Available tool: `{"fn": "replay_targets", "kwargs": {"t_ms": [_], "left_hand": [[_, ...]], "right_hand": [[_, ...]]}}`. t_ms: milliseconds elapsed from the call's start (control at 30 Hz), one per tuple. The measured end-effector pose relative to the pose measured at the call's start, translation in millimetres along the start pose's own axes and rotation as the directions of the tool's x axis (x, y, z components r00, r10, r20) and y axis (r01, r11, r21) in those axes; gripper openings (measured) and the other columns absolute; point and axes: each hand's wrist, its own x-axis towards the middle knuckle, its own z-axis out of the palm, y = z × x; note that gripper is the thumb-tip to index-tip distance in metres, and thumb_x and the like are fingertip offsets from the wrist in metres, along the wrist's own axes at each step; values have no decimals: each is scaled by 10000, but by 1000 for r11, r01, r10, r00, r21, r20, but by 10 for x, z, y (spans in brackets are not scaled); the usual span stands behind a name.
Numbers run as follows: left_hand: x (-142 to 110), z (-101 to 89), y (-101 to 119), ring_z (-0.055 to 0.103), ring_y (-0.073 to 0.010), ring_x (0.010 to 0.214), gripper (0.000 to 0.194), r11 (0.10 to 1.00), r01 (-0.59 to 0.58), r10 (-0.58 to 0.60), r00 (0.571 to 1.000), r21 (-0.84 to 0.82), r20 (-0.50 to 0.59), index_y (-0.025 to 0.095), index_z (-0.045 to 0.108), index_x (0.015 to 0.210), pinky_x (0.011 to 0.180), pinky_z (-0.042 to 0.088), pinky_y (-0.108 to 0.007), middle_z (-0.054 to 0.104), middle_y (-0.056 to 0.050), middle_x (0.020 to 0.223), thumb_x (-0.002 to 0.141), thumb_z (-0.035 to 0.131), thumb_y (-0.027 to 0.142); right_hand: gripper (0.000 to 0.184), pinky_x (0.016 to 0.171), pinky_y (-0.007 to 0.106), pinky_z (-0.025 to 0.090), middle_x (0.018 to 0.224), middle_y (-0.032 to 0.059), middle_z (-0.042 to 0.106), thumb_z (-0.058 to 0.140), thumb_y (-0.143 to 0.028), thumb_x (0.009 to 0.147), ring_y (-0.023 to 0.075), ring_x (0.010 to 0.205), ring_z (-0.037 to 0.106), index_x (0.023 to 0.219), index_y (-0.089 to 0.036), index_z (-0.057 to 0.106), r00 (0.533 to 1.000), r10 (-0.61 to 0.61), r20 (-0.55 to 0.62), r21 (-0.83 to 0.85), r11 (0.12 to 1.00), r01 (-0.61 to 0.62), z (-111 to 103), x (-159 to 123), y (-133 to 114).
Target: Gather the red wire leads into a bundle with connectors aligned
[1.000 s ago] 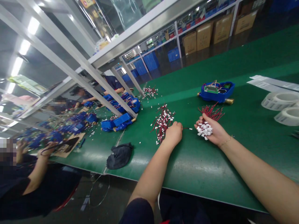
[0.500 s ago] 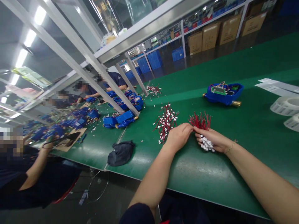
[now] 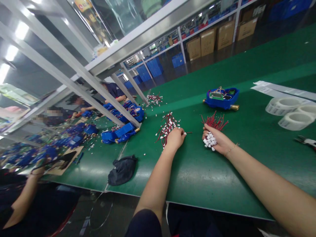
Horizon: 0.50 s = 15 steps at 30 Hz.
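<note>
Head camera view, tilted. I placed the handful of leads (image 3: 214, 122) in the right hand (image 3: 217, 138), just above the green tabletop (image 3: 197, 179). Its fingers were curled round the middle of the bunch and clamped on it, red wire ends fanning out on the far side, white connectors (image 3: 209, 140) clustered on the near side.

Left hand (image 3: 176, 136): thumb and fingertips together, pinched on a single lead (image 3: 188, 132), its white connector at the fingertips and its red wire pointing toward the right hand. The wrist lay beside a loose pile of leads (image 3: 168, 127); I could not tell whether the hand touched it.

Handling estimate: each lead very light, the wire soft and springy, the connector small and stiff. I judged the insulation smooth enough for single leads to slip out of a slack grip, and the pile liable to snag. Weakest point probably where wire enters connector, so no hard tugging there. Best hold, in my view: one lead by its connector body; the bunch at mid-wire, firm but not crushing.

Nearby I logged an open blue housing (image 3: 222, 99) beyond the right hand, label rolls (image 3: 295, 120) and pliers (image 3: 306, 142) to its right, and a dark cloth (image 3: 122, 170) left of the left forearm.
</note>
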Motion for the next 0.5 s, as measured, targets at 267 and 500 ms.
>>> {"fn": "replay_targets", "kwargs": {"t_ms": [267, 500], "left_hand": [[-416, -30, 164, 709, -227, 758, 160, 973, -220, 216, 975, 71, 60, 227, 676, 1008, 663, 518, -300, 724, -42, 809, 916, 606, 337], [-495, -246, 252, 737, -221, 800, 305, 921, -360, 371, 928, 149, -48, 200, 630, 1195, 667, 513, -296, 766, -79, 913, 1024, 402, 312]], "right_hand": [[186, 435, 160, 468, 535, -71, 475, 542, -262, 1025, 67, 435, 506, 857, -183, 541, 1000, -2, -12, 0, 1000, 2, -9, 13, 10], [200, 449, 172, 499, 520, -61, 530, 601, -300, 1000, 78, 427, 542, 856, -164, 577, 989, 129, 69, -131, 984, -119, -66, 0, 44]]}}
